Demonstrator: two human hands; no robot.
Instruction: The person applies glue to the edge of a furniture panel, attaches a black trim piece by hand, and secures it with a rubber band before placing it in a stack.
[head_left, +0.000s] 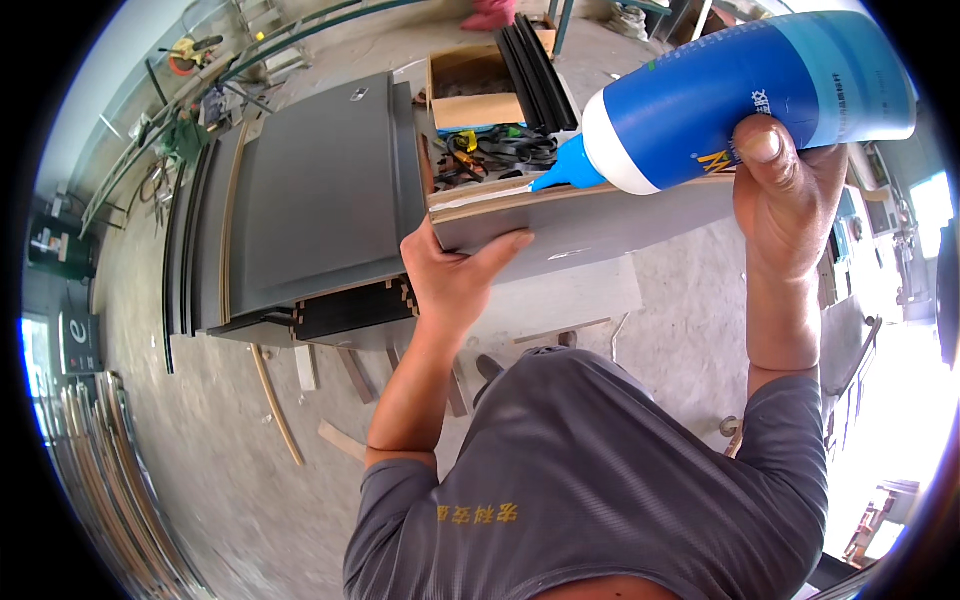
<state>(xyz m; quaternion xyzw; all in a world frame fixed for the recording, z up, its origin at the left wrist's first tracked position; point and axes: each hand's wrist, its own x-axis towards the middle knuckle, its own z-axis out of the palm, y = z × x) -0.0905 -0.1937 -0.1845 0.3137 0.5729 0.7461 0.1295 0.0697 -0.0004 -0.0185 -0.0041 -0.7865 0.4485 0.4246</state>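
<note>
A large blue glue bottle [730,105] with a white collar lies tilted in my right hand [790,195], its thumb pressed against the side. The bottle's blue nozzle [567,168] points down to the left, its tip at the upper edge of a grey-faced board [630,222]. White glue [485,197] runs along that edge, left of the tip. At the board's left end, my left hand [452,275] grips it, with the thumb along the grey face; the other fingers are mostly hidden behind the board.
Dark grey door panels [320,190] lie stacked to the left. Beyond the board are an open wooden box [478,108], black strips [538,80] and tangled straps [500,150]. Wooden strips [277,405] lie on the floor. Long strips [110,470] stand at the far left.
</note>
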